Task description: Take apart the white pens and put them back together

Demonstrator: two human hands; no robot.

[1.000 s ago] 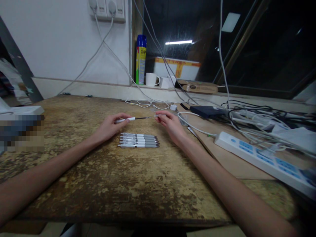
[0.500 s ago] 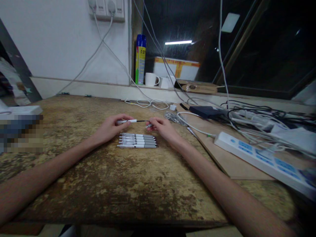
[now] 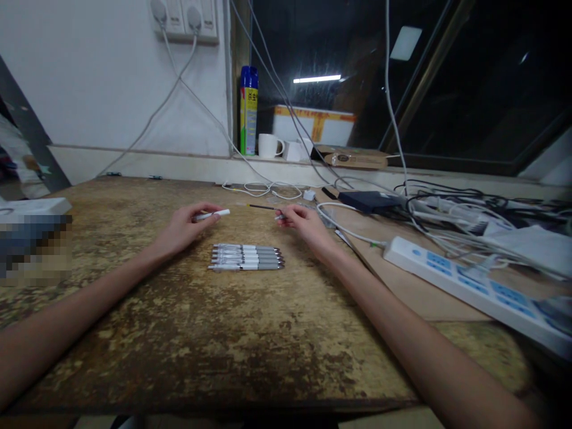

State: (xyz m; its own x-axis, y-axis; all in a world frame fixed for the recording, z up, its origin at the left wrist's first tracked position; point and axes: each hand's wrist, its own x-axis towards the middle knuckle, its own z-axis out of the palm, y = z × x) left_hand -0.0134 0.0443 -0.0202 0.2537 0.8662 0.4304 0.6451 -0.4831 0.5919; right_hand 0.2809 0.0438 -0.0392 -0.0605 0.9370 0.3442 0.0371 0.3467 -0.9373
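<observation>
Got a white tubular plastic barrel (image 3: 218, 214) pinched in left grip (image 3: 181, 229), thin dark refill (image 3: 263, 207) pinched in right grip (image 3: 309, 227), just past some lined-up white-and-grey plastic pens (image 3: 250, 258) on a scuffed brown wooden bench (image 3: 201, 339).

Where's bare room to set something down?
Bare tabletop lies between the row of pens and the near edge; another patch lies between the left hand and the white object far left. Right of the right hand is crowded: power strip, cables.
</observation>
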